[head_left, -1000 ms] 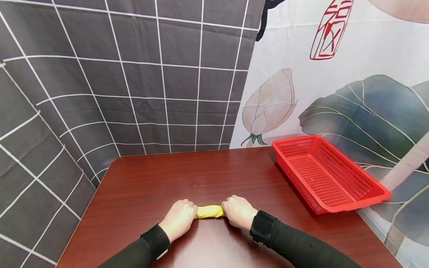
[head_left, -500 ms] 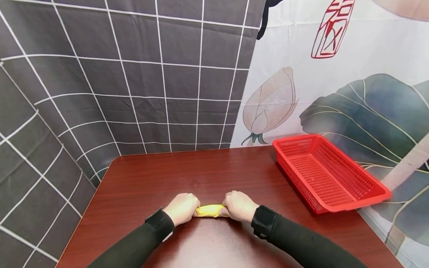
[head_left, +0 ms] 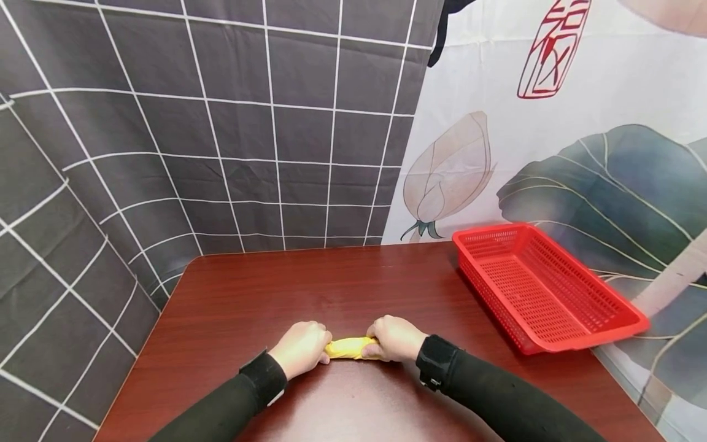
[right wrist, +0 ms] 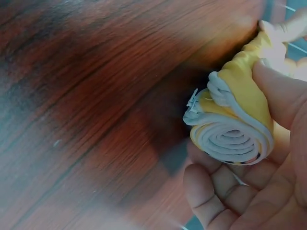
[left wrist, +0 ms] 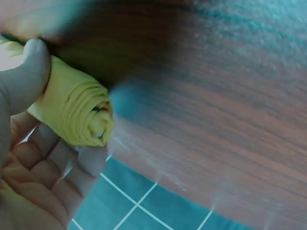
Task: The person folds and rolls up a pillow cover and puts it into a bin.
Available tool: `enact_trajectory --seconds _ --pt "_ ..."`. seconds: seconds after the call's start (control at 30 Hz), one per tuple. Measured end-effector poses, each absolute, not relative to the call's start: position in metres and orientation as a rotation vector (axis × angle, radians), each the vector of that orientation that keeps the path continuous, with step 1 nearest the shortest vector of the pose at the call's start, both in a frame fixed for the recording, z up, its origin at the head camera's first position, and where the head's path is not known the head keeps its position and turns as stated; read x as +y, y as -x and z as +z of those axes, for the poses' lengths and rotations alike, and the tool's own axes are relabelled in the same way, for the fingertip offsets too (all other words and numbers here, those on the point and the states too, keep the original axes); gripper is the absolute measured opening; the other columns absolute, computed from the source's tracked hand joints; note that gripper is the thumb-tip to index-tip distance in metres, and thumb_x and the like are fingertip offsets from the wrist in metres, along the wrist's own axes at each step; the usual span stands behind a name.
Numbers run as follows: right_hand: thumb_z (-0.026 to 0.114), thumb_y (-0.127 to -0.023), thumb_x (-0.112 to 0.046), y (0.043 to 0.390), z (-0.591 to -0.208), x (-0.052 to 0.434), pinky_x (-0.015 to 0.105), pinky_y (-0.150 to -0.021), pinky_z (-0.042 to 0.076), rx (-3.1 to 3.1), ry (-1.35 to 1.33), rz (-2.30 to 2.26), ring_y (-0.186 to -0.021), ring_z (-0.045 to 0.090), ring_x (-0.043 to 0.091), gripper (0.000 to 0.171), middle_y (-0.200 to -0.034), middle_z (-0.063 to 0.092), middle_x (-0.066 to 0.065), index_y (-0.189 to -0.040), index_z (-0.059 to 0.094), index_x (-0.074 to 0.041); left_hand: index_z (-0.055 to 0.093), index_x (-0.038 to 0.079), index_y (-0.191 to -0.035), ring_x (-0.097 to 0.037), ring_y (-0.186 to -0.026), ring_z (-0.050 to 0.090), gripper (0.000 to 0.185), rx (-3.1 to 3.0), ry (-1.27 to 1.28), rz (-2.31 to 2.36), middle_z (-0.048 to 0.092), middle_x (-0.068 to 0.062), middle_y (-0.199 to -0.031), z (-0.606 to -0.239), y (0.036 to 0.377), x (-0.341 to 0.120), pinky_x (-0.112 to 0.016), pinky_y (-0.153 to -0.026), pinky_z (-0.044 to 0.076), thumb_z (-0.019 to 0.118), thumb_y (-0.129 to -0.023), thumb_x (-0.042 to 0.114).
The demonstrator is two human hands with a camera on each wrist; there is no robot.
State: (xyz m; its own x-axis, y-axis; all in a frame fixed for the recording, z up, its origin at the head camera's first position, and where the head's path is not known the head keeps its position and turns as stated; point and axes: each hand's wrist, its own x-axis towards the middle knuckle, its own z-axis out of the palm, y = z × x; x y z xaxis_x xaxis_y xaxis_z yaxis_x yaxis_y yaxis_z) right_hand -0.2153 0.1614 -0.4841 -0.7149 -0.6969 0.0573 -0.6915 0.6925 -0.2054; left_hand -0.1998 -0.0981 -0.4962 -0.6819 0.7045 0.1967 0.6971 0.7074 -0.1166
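Observation:
Between both hands, near the table's middle, is a rolled-up yellow cloth (head_left: 346, 348). My left hand (head_left: 301, 348) grips its left end; in the left wrist view the thumb lies over the cloth roll (left wrist: 79, 108) and the fingers are under it, its spiral end showing. At the other end my right hand (head_left: 399, 339) holds the roll. The right wrist view shows white edging wound in a spiral at that end of the cloth roll (right wrist: 232, 139), with the thumb on top and fingers curled beneath.
A red perforated plastic basket (head_left: 547, 294) stands at the right side of the reddish-brown wooden table (head_left: 287, 285). Behind and to the left hangs a dark grey cloth with white grid lines (head_left: 298, 135). A white curtain with lotus prints (head_left: 444, 172) hangs at the back right.
Both hands keep hold of the yellow roll, which stays in about the same place. The fingers have shifted slightly on its ends.

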Motion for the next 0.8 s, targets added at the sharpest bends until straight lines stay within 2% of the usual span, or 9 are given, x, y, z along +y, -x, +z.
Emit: enact_trajectory --seconds 0.1,0.2,0.3,0.47,0.6,0.7,0.8 --pt "0.083 -0.092 -0.037 0.212 -0.484 0.161 0.022 -0.058 0.041 2.869 1.180 -0.312 -0.058 0.045 0.005 0.028 -0.065 0.060 -0.009 -0.080 0.073 -0.015 0.067 0.018 -0.081 -0.015 -0.068 0.062 0.031 -2.656 1.129 0.044 0.063 0.005 -0.074 -0.498 0.197 -0.098 -0.032 -0.065 0.051 0.094 -0.075 0.034" --pt "0.084 -0.092 -0.035 0.208 -0.483 0.157 0.025 -0.061 0.048 2.892 1.183 -0.252 -0.062 0.052 0.006 0.024 -0.076 0.070 -0.005 -0.095 0.076 -0.013 0.067 0.019 -0.084 -0.016 -0.071 0.063 0.029 -2.637 1.129 0.034 0.064 0.005 -0.076 -0.499 0.196 -0.098 -0.032 -0.065 0.050 0.092 -0.078 0.033" --pt "0.086 -0.089 -0.034 0.200 -0.481 0.151 0.029 -0.067 0.053 2.929 1.240 -0.168 -0.068 0.058 0.006 0.027 -0.086 0.073 -0.005 -0.103 0.076 -0.014 0.069 0.020 -0.084 -0.016 -0.072 0.063 0.025 -2.613 1.131 0.041 0.065 0.006 -0.077 -0.499 0.194 -0.096 -0.031 -0.064 0.047 0.089 -0.081 0.035" --pt "0.090 -0.081 -0.035 0.184 -0.480 0.141 0.028 -0.068 0.051 3.032 1.420 -0.037 -0.069 0.059 0.006 0.025 -0.079 0.066 -0.008 -0.088 0.072 -0.018 0.069 0.022 -0.082 -0.014 -0.072 0.062 0.024 -2.589 1.160 0.060 0.067 0.008 -0.077 -0.493 0.187 -0.092 -0.029 -0.064 0.044 0.087 -0.084 0.038" --pt "0.089 -0.080 -0.031 0.176 -0.477 0.138 0.027 -0.067 0.050 3.089 1.486 0.009 -0.065 0.059 0.007 0.026 -0.072 0.062 -0.010 -0.077 0.065 -0.020 0.068 0.024 -0.081 -0.012 -0.072 0.060 0.023 -2.605 1.170 0.023 0.065 0.010 -0.076 -0.488 0.181 -0.091 -0.028 -0.066 0.041 0.086 -0.085 0.038" --pt "0.086 -0.080 -0.026 0.173 -0.475 0.139 0.027 -0.064 0.050 3.080 1.508 -0.008 -0.062 0.057 0.006 0.027 -0.068 0.060 -0.009 -0.074 0.061 -0.020 0.069 0.024 -0.081 -0.010 -0.070 0.057 0.022 -2.614 1.182 -0.048 0.064 0.011 -0.075 -0.485 0.177 -0.093 -0.027 -0.066 0.040 0.085 -0.086 0.038" --pt "0.084 -0.081 -0.023 0.171 -0.474 0.141 0.026 -0.061 0.048 3.063 1.518 -0.055 -0.060 0.055 0.004 0.024 -0.067 0.060 -0.010 -0.073 0.061 -0.021 0.072 0.024 -0.085 -0.009 -0.072 0.057 0.020 -2.604 1.177 -0.143 0.066 0.012 -0.078 -0.483 0.173 -0.097 -0.027 -0.068 0.043 0.085 -0.086 0.040"
